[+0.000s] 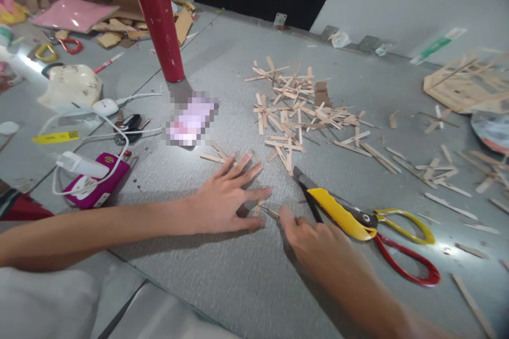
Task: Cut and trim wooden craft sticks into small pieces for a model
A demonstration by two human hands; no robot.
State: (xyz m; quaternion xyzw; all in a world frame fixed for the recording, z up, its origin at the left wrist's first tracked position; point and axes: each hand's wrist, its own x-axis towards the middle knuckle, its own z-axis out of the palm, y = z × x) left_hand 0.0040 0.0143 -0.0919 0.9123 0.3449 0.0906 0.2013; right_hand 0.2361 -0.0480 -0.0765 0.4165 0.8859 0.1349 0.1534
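My left hand (225, 198) lies flat on the grey table with its fingers spread. Between its thumb and index finger shows a small piece of wooden craft stick (257, 209). My right hand (318, 246) is closed around a thin, pointed metal tool (270, 212), whose tip touches or nearly touches that piece. The tool's handle is hidden in the fist, so its exact kind is unclear. Just beyond my left fingertips rest a few joined craft sticks (213, 158), partly covered. Scissors (368, 220) with yellow and red handles lie right beside my right hand.
A heap of craft-stick pieces (290, 111) spreads across the middle, with loose sticks to the right. A red flask (161, 32) stands behind a blurred phone (193, 119). At left are a purple power block (99, 183), cables and keys (133, 127). A wooden frame (461, 82) sits far right.
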